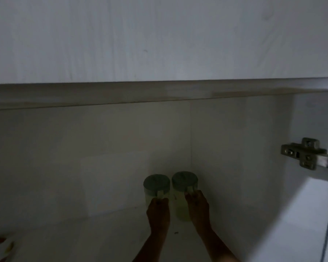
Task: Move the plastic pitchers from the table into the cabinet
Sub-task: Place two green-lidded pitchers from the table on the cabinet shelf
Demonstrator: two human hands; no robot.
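Two clear plastic pitchers with grey-green lids stand side by side deep inside the dim white cabinet (235,148), near its back right corner. My left hand (158,212) is closed around the handle of the left pitcher (155,184). My right hand (198,207) grips the handle of the right pitcher (184,183). Both pitchers are upright and seem to rest on the cabinet floor (102,233). Their lower parts are partly hidden by my hands.
A shelf or top panel edge (159,91) runs across above the opening. A metal door hinge (303,154) sits on the right wall, with the open white door (301,224) at the right. A blurred yellow-white object (2,244) shows at the bottom left.
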